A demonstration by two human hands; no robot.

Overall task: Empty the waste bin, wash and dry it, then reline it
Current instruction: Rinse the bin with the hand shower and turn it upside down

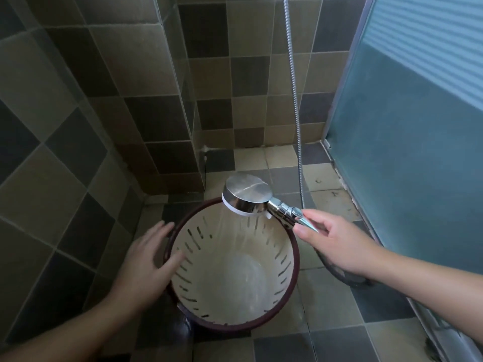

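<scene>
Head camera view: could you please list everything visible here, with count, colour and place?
Round slotted plastic waste bin: one, cream inside with dark red rim, on the floor, centre, no liner.
Chrome handheld shower head: one, silver, above the bin's far rim, spraying water in.
Ribbed metal shower hose: one, silver, hanging along the back wall.
Frosted glass shower door: one, blue-grey, right.
Tiled walls and floor: beige, brown and grey squares, all round.
Left hand: one, open, blurred, at the bin's left rim.
Right hand: one, fingers around the shower handle.

Shower head point(247, 195) above bin point(232, 270), hands point(149, 259) at either side.
</scene>
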